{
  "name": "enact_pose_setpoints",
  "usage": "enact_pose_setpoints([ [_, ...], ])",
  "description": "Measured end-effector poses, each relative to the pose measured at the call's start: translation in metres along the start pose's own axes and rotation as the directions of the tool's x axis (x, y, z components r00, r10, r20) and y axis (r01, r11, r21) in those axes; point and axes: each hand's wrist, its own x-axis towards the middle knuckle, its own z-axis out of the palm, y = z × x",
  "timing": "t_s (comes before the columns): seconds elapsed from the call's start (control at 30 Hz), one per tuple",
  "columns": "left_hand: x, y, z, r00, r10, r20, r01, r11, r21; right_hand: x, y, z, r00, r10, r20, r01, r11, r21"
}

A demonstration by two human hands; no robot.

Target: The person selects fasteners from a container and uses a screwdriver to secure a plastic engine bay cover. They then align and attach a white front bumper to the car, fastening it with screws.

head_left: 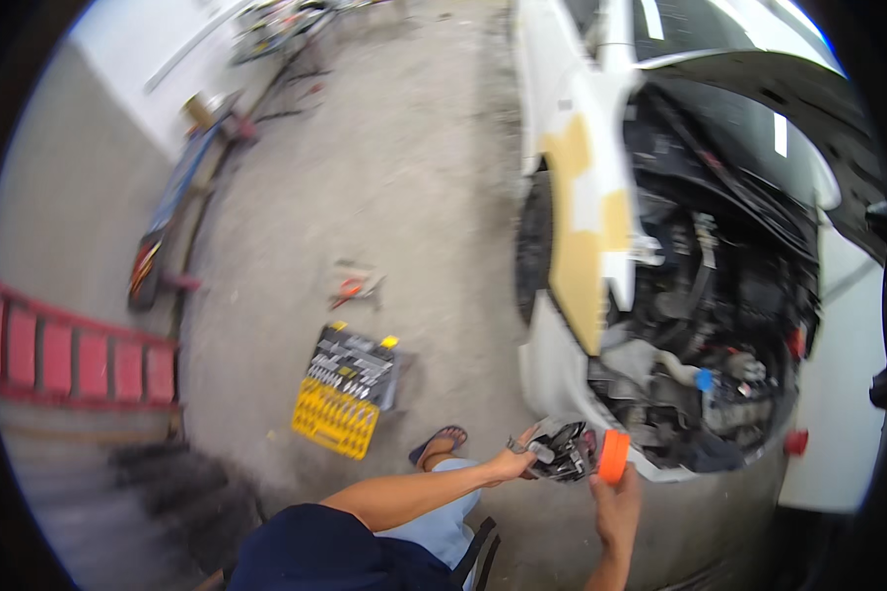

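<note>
- Black-and-grey part assembly: held out in front of the person, just beside the open engine bay of the white car; its exact kind is too blurred to tell.
- Left hand: bent around the left end of the assembly, fingers partly drawn in; some fingertips are hidden behind it, so how tight the hold is I cannot tell.
- Right hand: fingers and thumb pinch the lower end of an orange block, which stands nearly upright at the assembly's right edge; whether the two touch I cannot tell.
- Handling of the assembly: likely stiff overall, light enough for one hand, yet uneven in weight; its many small dark pieces look easy to snag or snap, and any grease on them would make it slippery.
- Where to hold it: the left end, where the hand already is, seems a fair place; a palm beneath the middle would probably steady it better than pulling on thin projecting bits.
- Handling of the orange block: probably light, rigid and smooth-sided; its flat faces suit a pinch near the lower end, as now, leaving the upper part uncovered.
- Around: an open yellow-and-black socket set case lies on the concrete floor, well apart to the left.
</note>
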Motion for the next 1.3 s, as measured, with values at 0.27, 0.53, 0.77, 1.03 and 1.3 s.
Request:
enact_pose_setpoints([
  [0.27,-0.086,-0.131,-0.223,0.89,0.066,-0.45,-0.001,0.99,0.143,-0.003,0.025,0.302,0.779,-0.275,0.564,0.444,0.877,-0.185],
  [0.53,-0.135,-0.317,-0.368,0.784,0.2,-0.588,0.166,0.845,0.508,0.046,0.162,0.658,0.512,-0.635,0.578,0.858,0.396,-0.326],
  [0.77,-0.102,-0.45,-0.385,0.774,-0.096,-0.626,0.313,0.918,0.246,0.021,0.257,0.575,0.548,-0.759,0.351,0.811,0.585,-0.001],
  [1.03,-0.017,-0.442,-0.349,0.739,-0.275,-0.615,0.302,0.951,-0.063,0.105,0.344,0.552,0.447,-0.886,0.124,0.894,0.443,-0.063],
  [1.3,0.08,-0.434,-0.451,0.936,-0.044,-0.35,0.252,0.778,0.576,0.251,0.642,0.427,0.994,-0.114,0.005,0.105,0.902,-0.418],
])
